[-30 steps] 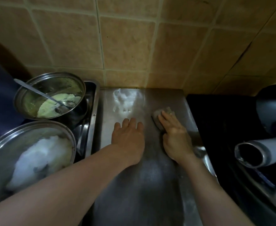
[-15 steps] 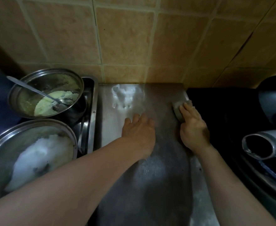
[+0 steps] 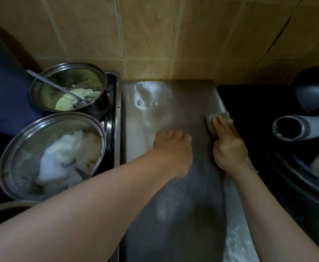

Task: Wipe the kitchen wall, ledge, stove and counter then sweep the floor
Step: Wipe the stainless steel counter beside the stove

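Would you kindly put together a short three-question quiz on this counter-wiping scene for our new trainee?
1. True or false: the right hand presses a sponge on the steel counter.
2. The left hand: A) grips the spoon, B) rests flat on the counter, C) lifts a pot.
3. Fill in: the sponge lies near the counter's ___ edge.

Key: 1 true; 2 B; 3 right.

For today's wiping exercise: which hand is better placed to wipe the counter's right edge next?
Right. The right hand already presses the sponge at that edge; the left hand rests flat mid-counter, holding nothing.
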`<state>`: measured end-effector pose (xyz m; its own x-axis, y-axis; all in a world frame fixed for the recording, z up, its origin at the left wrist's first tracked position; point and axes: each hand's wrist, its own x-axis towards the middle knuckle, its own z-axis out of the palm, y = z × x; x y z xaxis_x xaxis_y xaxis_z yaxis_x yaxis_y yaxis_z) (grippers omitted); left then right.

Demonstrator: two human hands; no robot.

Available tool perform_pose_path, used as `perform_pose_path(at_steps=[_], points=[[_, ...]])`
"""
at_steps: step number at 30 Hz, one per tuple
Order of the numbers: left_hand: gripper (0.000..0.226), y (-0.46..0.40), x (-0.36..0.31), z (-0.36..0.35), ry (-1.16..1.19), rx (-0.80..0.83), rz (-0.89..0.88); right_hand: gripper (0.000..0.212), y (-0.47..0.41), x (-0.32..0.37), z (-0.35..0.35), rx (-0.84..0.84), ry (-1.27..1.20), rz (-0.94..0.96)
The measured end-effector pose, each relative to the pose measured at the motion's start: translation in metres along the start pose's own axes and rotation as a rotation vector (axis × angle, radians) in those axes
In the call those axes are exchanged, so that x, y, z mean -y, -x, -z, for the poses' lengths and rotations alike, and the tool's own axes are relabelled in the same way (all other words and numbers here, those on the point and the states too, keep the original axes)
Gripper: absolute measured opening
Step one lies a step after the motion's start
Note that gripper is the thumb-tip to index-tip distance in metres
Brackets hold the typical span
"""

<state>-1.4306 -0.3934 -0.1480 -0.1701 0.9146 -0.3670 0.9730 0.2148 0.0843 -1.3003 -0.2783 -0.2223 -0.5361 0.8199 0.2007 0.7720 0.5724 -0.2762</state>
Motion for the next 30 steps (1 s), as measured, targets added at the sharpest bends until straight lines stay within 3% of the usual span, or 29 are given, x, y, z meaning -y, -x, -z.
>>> perform_pose_path(at_steps=[6,11,17,20,30], points=[[0.078,0.011,0.001,-0.006,-0.026,0.03,0.021,0.061,-0.036,0.009,0.004,0.124,-0.002,-0.081],[0.08,0.025,-0.001,-0.002,-0.024,0.026,0.039,0.069,0.007,0.012,0.005,0.069,-0.065,0.111],[0.083,0.042,-0.003,-0.003,-0.034,0.051,0.054,0.075,0.035,0.023,0.005,0.133,-0.079,0.145],[0.082,0.042,-0.005,-0.005,-0.025,0.054,0.061,0.069,0.023,0.022,0.005,0.182,-0.047,0.121],[0.078,0.027,-0.022,-0.005,0.073,0.018,0.135,0.071,0.008,0.015,0.0,0.143,-0.054,0.246]])
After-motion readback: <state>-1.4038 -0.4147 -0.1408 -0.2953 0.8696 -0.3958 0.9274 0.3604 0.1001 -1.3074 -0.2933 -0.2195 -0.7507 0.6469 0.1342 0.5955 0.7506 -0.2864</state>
